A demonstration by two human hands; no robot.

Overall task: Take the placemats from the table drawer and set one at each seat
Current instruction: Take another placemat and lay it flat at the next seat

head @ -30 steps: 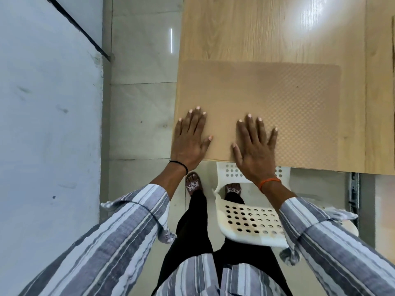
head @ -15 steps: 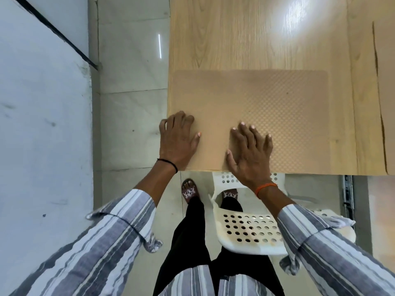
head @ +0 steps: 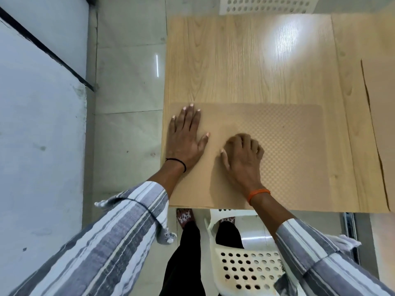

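A tan placemat [head: 286, 150] with a fine checked texture lies flat on the light wooden table [head: 245, 60], at its near left corner. My left hand [head: 184, 136] lies flat on the mat's left part, fingers straight and spread. My right hand [head: 242, 155] rests on the mat's middle with its fingers curled under and nothing held. A second tan placemat [head: 382, 116] shows at the right edge of the table, cut off by the frame.
A white perforated chair [head: 245, 270] stands under the table's near edge, between my legs and the table. Another white chair [head: 267, 5] shows beyond the far edge. A pale wall [head: 40, 146] runs along the left. A metal drawer rail [head: 349, 227] hangs under the table at right.
Both hands have slid further onto the mat. My left hand went from curled to flat and spread. My right hand's fingers curled under. The view has pulled back over the table.
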